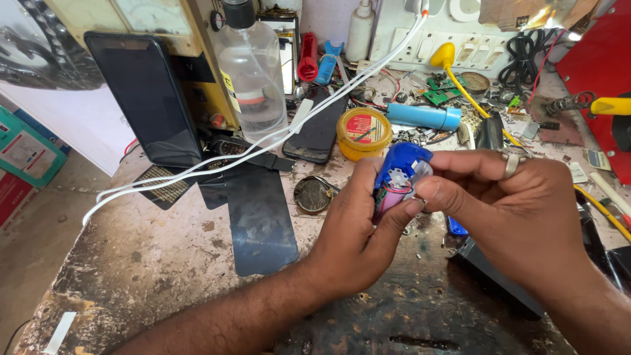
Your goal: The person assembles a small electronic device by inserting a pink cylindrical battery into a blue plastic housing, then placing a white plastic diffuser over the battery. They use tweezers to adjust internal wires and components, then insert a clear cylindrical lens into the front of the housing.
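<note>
Left hand (pixel 355 236) clamped around a small blue device (pixel 399 172) with opened housing, held above the worn workbench (pixel 164 263); pink cell and white board exposed. Device's long axis runs up and away from the left palm, tilted toward the right. Right hand (pixel 506 210) closes in from the right, fingertips (pixel 427 189) pinched on the exposed end.

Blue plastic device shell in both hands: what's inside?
Inside the blue plastic device shell: a pink cylindrical cell and a white star-shaped board. The left hand and right hand cover the rest.
</note>
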